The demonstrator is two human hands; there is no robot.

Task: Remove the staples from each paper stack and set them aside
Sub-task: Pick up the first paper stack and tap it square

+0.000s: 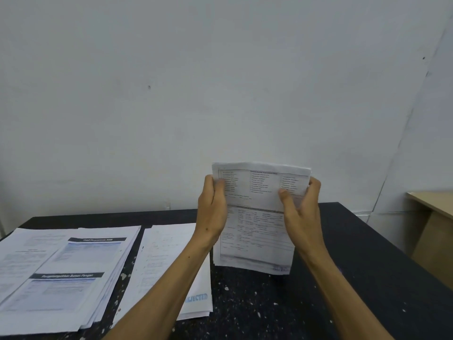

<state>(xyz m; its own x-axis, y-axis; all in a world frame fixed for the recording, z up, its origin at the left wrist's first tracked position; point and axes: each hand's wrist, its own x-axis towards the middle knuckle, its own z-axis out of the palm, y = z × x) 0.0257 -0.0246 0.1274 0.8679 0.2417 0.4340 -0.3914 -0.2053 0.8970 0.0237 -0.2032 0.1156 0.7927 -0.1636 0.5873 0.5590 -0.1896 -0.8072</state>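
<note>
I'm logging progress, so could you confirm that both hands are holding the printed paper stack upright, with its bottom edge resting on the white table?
Not quite: the head view shows the speckled black table, not a white one. The left hand and right hand do hold the printed paper stack upright on it.

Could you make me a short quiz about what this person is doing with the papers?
1. True or false: both hands grip the upright stack.
2. Where does that stack's bottom edge sit? A) on the dark table B) on the left pile C) in the air
3. What word is stamped in blue on the middle pile?

Key
1. True: left hand and right hand hold its sides.
2. A
3. It ends in "JECTED"; the start is hidden by the left arm.
</note>
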